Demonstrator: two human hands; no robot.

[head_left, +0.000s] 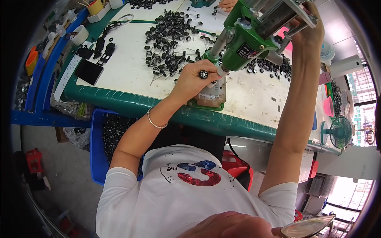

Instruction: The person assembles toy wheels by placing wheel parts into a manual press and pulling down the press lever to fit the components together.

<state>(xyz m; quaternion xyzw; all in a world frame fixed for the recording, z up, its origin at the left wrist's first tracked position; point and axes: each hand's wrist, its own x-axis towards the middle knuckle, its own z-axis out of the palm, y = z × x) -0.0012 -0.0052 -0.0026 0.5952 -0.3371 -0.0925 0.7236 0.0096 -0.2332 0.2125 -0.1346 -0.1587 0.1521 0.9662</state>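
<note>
My left hand pinches a small black toy wheel with a silver hub, right beside the lower tip of a green hand press. The fingertips are close to the press's ram, above its base plate. At the upper right, my right hand is raised and closed around the press lever, partly hidden behind the metal bars. Left of the press lies a large heap of black wheels, many with thin metal axles. More loose wheels are spread behind and right of the press.
A dark phone and black plastic parts lie on the white-topped table at left. Below the green table edge stands a blue bin with small dark parts. Across the table is another person's hand. A green fan stands at right.
</note>
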